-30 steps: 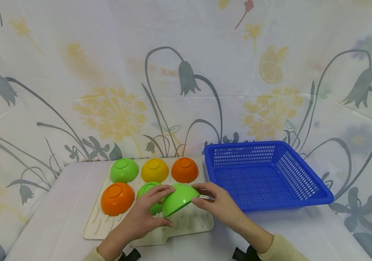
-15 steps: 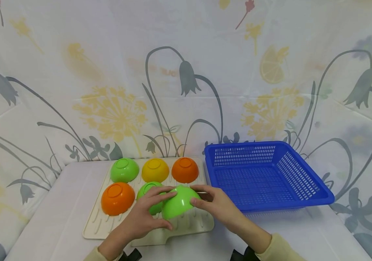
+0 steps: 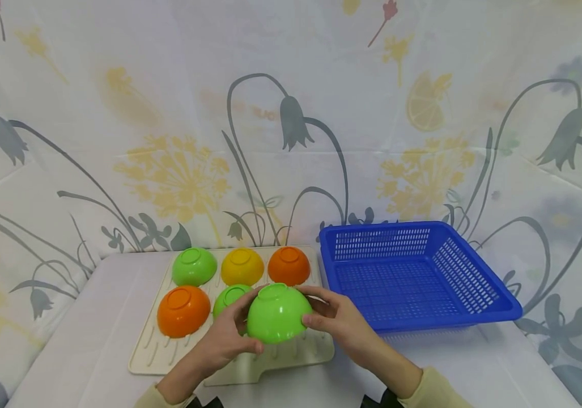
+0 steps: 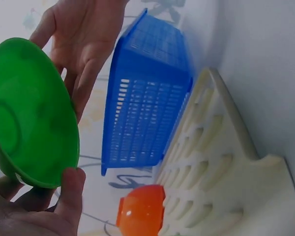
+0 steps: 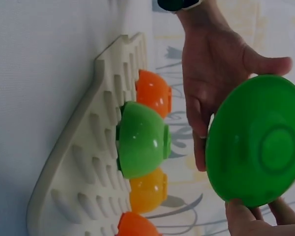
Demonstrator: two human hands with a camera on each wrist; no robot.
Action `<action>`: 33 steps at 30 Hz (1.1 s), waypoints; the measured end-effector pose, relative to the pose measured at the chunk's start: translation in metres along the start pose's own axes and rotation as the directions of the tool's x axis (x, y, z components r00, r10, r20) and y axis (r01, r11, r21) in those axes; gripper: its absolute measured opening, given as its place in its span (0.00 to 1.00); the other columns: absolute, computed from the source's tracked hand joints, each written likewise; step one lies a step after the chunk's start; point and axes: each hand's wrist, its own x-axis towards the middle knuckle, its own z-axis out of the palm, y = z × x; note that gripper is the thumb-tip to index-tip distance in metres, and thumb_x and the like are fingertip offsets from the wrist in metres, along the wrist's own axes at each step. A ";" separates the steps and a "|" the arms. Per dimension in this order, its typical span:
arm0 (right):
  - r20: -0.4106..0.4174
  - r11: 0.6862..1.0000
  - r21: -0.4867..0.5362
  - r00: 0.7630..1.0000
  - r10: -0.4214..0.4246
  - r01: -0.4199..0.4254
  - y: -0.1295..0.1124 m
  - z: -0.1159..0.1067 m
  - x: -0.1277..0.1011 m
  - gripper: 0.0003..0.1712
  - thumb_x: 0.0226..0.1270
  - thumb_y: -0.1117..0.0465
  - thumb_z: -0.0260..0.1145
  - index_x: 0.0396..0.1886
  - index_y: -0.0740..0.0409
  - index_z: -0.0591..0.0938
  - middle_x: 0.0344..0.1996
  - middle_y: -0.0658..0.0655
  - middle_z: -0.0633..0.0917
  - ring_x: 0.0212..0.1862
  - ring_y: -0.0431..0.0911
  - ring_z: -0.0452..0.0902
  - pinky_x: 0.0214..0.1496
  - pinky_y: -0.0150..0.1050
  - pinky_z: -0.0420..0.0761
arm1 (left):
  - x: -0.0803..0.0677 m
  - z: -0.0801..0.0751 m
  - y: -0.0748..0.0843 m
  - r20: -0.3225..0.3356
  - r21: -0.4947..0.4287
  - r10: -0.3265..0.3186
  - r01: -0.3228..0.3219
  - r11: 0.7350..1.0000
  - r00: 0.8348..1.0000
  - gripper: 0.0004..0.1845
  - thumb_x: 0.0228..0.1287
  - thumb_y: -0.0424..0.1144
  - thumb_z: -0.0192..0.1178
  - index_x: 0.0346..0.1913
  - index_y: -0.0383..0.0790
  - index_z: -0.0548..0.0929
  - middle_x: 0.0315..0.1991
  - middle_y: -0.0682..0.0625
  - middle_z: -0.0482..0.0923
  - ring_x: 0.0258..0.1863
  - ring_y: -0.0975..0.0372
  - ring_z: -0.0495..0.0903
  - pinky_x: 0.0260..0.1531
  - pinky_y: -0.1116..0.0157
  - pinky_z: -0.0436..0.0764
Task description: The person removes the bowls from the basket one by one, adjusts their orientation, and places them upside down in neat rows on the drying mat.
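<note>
In the head view a bright green bowl (image 3: pixel 279 317) is held up above the front of a cream draining tray (image 3: pixel 301 351), base up and tipped. My left hand (image 3: pixel 224 339) is at its left side, fingers partly behind it and thumb by the lower rim. From the right, my right hand (image 3: pixel 343 324) pinches it, thumb on the outer wall and fingers behind. The left wrist view shows the bowl's hollow inside (image 4: pixel 44 113). A second green bowl (image 3: pixel 230 296) stands upside down on the tray, partly hidden by my left hand.
Upturned on the tray are a green bowl (image 3: pixel 194 266), a yellow bowl (image 3: pixel 242 266) and an orange bowl (image 3: pixel 289 266) at the back, with another orange bowl (image 3: pixel 183 311) at front left. A blue plastic basket (image 3: pixel 454 323) stands right of the tray. Behind hangs a flowered cloth (image 3: pixel 291 181).
The held green bowl has turned so its outer wall and base ring face the head camera. My left fingers have shifted behind it. The other bowls, tray and basket have stayed put.
</note>
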 end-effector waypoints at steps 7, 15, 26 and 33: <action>-0.049 0.997 -0.063 0.997 -0.053 0.050 0.006 0.002 0.000 0.33 0.68 0.63 0.68 0.70 0.64 0.70 0.70 0.62 0.70 0.73 0.57 0.60 0.72 0.50 0.63 | 0.001 0.006 0.003 -0.145 0.214 -0.032 0.063 0.975 0.989 0.56 0.44 0.42 0.82 0.76 0.44 0.61 0.69 0.46 0.66 0.61 0.51 0.71 0.60 0.53 0.72; -0.206 0.969 -0.244 0.975 -0.078 0.026 0.023 0.025 -0.001 0.42 0.59 0.58 0.76 0.72 0.58 0.68 0.69 0.59 0.68 0.73 0.57 0.58 0.72 0.55 0.62 | 0.006 0.019 -0.007 -0.243 0.500 0.060 0.072 0.863 0.968 0.58 0.33 0.44 0.86 0.72 0.45 0.66 0.65 0.50 0.70 0.61 0.54 0.71 0.59 0.47 0.72; -0.238 0.989 -0.129 0.971 0.033 -0.066 0.046 0.023 0.006 0.51 0.57 0.62 0.77 0.76 0.66 0.59 0.74 0.70 0.59 0.75 0.63 0.51 0.73 0.55 0.57 | 0.012 0.014 -0.016 -0.117 0.593 -0.002 0.071 0.802 0.993 0.53 0.45 0.48 0.81 0.74 0.41 0.63 0.68 0.42 0.68 0.62 0.48 0.71 0.59 0.43 0.72; -0.255 0.989 -0.117 0.965 0.063 -0.095 0.052 0.022 0.005 0.51 0.57 0.67 0.75 0.76 0.64 0.59 0.75 0.70 0.57 0.76 0.64 0.49 0.75 0.57 0.51 | 0.014 0.011 -0.020 -0.042 0.605 -0.030 0.050 0.794 0.999 0.50 0.54 0.47 0.76 0.76 0.41 0.60 0.71 0.41 0.64 0.66 0.47 0.67 0.63 0.42 0.68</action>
